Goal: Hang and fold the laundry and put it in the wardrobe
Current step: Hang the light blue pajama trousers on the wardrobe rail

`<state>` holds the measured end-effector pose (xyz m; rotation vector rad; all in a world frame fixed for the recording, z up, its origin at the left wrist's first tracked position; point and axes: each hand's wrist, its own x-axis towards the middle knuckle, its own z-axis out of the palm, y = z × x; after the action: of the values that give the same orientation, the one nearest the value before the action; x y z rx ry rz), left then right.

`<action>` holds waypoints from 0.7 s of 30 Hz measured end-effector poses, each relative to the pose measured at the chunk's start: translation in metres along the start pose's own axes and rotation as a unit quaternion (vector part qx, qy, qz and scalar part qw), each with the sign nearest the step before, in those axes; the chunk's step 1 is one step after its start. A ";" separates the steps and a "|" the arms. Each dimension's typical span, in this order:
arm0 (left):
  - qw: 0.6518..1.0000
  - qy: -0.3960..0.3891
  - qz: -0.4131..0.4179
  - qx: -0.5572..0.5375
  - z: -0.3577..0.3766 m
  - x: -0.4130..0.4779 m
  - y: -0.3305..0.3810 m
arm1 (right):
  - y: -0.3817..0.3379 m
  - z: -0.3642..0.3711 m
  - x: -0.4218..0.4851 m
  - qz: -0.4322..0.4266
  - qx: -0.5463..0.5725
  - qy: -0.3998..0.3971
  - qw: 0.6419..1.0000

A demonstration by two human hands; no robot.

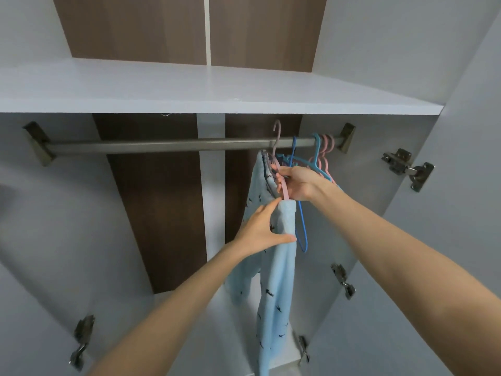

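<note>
A light blue garment with small dark prints [278, 280] hangs on a pink hanger [282, 185], whose hook rises just above the metal wardrobe rail [162, 145]. My right hand [298, 184] grips the pink hanger's upper arm just below the rail. Lower down, my left hand [264, 230] pinches the garment's shoulder where the cloth covers the hanger's end. I cannot tell whether the hook rests on the rail or only stands in front of it.
Several empty hangers, blue [302, 221], teal and pink [326, 150], hang at the rail's right end. A white shelf [189, 90] runs above the rail. Open wardrobe doors with metal hinges [406, 166] stand on both sides.
</note>
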<state>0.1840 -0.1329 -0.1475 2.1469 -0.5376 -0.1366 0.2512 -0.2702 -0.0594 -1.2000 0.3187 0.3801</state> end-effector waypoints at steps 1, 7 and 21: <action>1.000 0.003 -0.003 0.006 0.003 -0.001 -0.001 | 0.002 -0.002 0.002 -0.002 -0.009 0.006 1.000; 1.000 0.025 -0.014 0.007 0.020 0.008 -0.007 | 0.004 -0.007 0.010 0.006 -0.055 0.006 0.998; 0.999 0.041 -0.020 -0.030 0.051 0.020 -0.030 | 0.018 -0.026 0.017 -0.081 -0.261 0.006 0.962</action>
<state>0.1965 -0.1643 -0.2001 2.0964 -0.4385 -0.0850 0.2574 -0.2876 -0.0902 -1.7348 0.1280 0.3218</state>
